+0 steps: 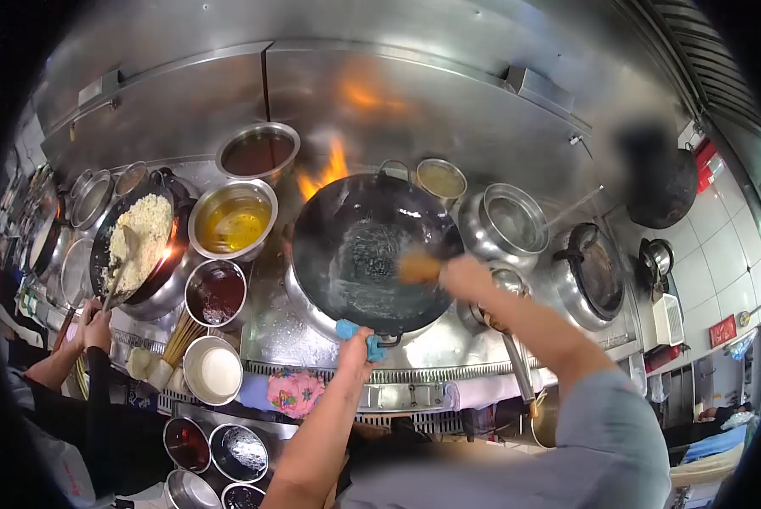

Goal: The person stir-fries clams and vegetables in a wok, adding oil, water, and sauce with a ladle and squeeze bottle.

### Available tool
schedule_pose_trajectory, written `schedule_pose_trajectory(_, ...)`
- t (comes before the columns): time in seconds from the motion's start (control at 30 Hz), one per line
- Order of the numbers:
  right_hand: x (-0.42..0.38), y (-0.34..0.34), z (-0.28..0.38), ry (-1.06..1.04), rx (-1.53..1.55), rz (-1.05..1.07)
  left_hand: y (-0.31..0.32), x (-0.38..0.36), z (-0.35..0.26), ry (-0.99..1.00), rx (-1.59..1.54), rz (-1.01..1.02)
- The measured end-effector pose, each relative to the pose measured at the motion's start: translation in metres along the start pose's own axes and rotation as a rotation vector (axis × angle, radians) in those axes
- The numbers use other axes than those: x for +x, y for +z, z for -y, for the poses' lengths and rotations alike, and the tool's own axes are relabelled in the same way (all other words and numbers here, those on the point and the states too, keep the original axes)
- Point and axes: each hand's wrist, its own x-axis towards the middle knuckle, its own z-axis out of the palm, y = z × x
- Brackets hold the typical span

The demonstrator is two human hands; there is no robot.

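Head view: I see the left hand (356, 349) gripping a blue cloth (351, 328) at the near loop handle (392, 341) of the wok (435, 212), just beyond it. The right hand (468, 279) clasps a blurred brush (418, 269) inside. I'd judge the wok heavy, stiff, slick when wet, best held by its 2 handles through cloth. Well right of that hand, I can't read the red sign (722, 332).
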Motion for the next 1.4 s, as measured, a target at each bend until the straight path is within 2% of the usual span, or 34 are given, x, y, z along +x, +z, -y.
schedule_pose_trajectory(0.03, 0.034, 0.004, -0.015, 0.093, 0.066, -0.189, 0.000, -0.001, -0.001, -0.004, -0.006, -0.001)
schedule_pose_trajectory(0.07, 0.067, -0.008, -0.014, 0.106, 0.031, -0.233, 0.001, -0.004, -0.004, -0.032, -0.018, 0.010)
schedule_pose_trajectory(0.13, 0.131, -0.007, 0.025, 0.330, 0.350, -0.234, 0.003, -0.010, -0.008, -0.045, 0.004, 0.004)
schedule_pose_trajectory(0.17, 0.130, -0.010, 0.056, 0.358, 0.530, -0.260, 0.003, -0.011, -0.008, -0.033, 0.017, 0.019)
schedule_pose_trajectory(0.27, 0.121, 0.047, 0.120, 0.302, 0.684, -0.351, 0.000, -0.005, -0.007, -0.041, 0.055, 0.007)
schedule_pose_trajectory(0.33, 0.065, 0.044, 0.139, 0.279, 0.764, -0.266, 0.000, -0.011, -0.005, -0.001, 0.004, 0.030)
schedule_pose_trajectory(0.37, 0.044, 0.054, 0.141, 0.187, 0.705, -0.277, 0.003, -0.017, -0.008, -0.024, 0.029, 0.040)
schedule_pose_trajectory(0.43, -0.027, 0.032, 0.128, 0.015, 0.588, -0.138, 0.005, -0.022, -0.016, -0.132, -0.010, 0.099)
schedule_pose_trajectory(0.47, -0.039, 0.035, 0.102, -0.093, 0.564, -0.137, 0.007, -0.026, -0.019, -0.149, -0.010, 0.115)
schedule_pose_trajectory(0.5, -0.047, 0.039, 0.069, -0.208, 0.538, -0.133, 0.007, -0.027, -0.017, -0.111, 0.017, 0.096)
schedule_pose_trajectory(0.53, -0.047, 0.037, 0.031, -0.126, 0.572, -0.167, 0.006, -0.024, -0.014, -0.070, 0.040, 0.075)
schedule_pose_trajectory(0.57, -0.016, 0.055, -0.028, -0.230, 0.351, -0.192, 0.002, -0.018, -0.012, -0.045, 0.024, 0.101)
schedule_pose_trajectory(0.6, 0.001, 0.009, -0.056, -0.067, 0.093, 0.134, 0.001, -0.011, -0.009, -0.036, -0.007, 0.087)
schedule_pose_trajectory(0.63, -0.006, -0.024, -0.083, 0.203, 0.179, -0.060, 0.000, -0.007, -0.007, -0.029, -0.037, 0.078)
schedule_pose_trajectory(0.67, 0.025, -0.023, -0.110, 0.414, 0.259, -0.305, 0.000, -0.008, -0.006, -0.020, -0.011, 0.075)
schedule_pose_trajectory(0.73, 0.007, -0.075, -0.086, 0.552, 0.387, -0.464, 0.006, -0.009, -0.009, 0.002, -0.021, 0.042)
schedule_pose_trajectory(0.77, -0.005, -0.082, -0.074, 0.445, 0.474, -0.468, 0.002, -0.013, -0.008, 0.015, -0.017, 0.001)
schedule_pose_trajectory(0.83, -0.011, -0.058, -0.046, 0.241, 0.254, -0.318, 0.001, -0.021, -0.011, 0.040, -0.008, 0.023)
schedule_pose_trajectory(0.9, -0.058, -0.067, 0.002, -0.016, 0.306, -0.197, 0.002, -0.026, -0.015, 0.034, -0.004, 0.058)
schedule_pose_trajectory(0.93, -0.063, -0.060, 0.017, -0.055, 0.252, -0.123, 0.001, -0.023, -0.014, 0.047, 0.021, 0.045)
schedule_pose_trajectory(1.0, -0.040, -0.032, 0.031, -0.318, 0.388, -0.107, 0.001, -0.018, -0.012, 0.058, 0.033, 0.015)
schedule_pose_trajectory(1.07, 0.014, -0.021, 0.057, -0.223, 0.544, 0.130, 0.000, -0.015, -0.011, 0.055, 0.054, -0.012)
schedule_pose_trajectory(1.1, 0.041, -0.029, 0.072, -0.155, 0.596, 0.142, 0.000, -0.014, -0.011, 0.056, 0.059, -0.020)
schedule_pose_trajectory(1.13, 0.090, -0.012, 0.078, -0.082, 0.596, 0.095, 0.003, -0.019, -0.012, 0.053, 0.064, -0.034)
schedule_pose_trajectory(1.17, 0.116, 0.007, 0.089, -0.001, 0.713, -0.266, 0.005, -0.022, -0.011, 0.052, 0.058, -0.046)
schedule_pose_trajectory(1.23, 0.108, 0.002, 0.122, 0.209, 0.989, -0.284, 0.008, -0.026, -0.014, 0.064, 0.088, -0.067)
schedule_pose_trajectory(1.27, 0.106, 0.022, 0.132, 0.180, 0.973, -0.330, 0.007, -0.028, -0.015, 0.077, 0.087, -0.062)
schedule_pose_trajectory(1.33, 0.037, 0.013, 0.132, 0.104, 1.049, -0.079, 0.006, -0.025, -0.016, 0.078, 0.083, -0.049)
schedule_pose_trajectory(1.4, -0.004, 0.053, 0.099, -0.234, 0.811, -0.251, 0.000, -0.018, -0.012, 0.080, 0.073, -0.009)
